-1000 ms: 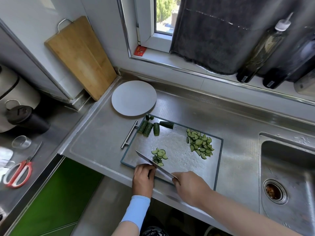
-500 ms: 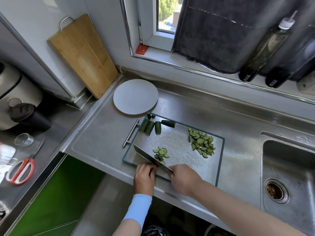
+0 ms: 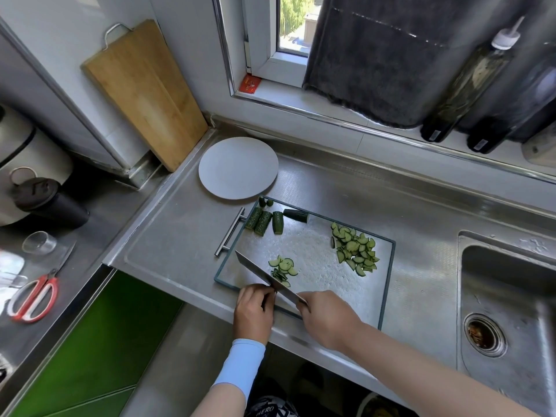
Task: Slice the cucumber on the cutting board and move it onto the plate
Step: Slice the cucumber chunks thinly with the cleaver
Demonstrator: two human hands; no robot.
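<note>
Knife [image 3: 259, 270] blade lies flatter than second ago; right hand [image 3: 328, 317] grips handle, left hand [image 3: 254, 310] curled beside blade, hold hidden. Cucumber slices [image 3: 283, 265] by near edge of cutting board [image 3: 307, 251]; cucumber chunks [image 3: 263, 222] at far-left corner.

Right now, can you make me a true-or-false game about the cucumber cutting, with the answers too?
1. The plate has cucumber on it. False: it is bare; all the cut cucumber lies on the cutting board.
2. The right hand holds the knife. True.
3. The red scissors lie on the cutting board. False: they lie on the side counter, far to the left.
4. Unsliced cucumber chunks sit at the board's far left corner. True.
5. The bigger pile of slices is right beside the left hand. False: it lies on the board's right side, away from that hand.
</note>
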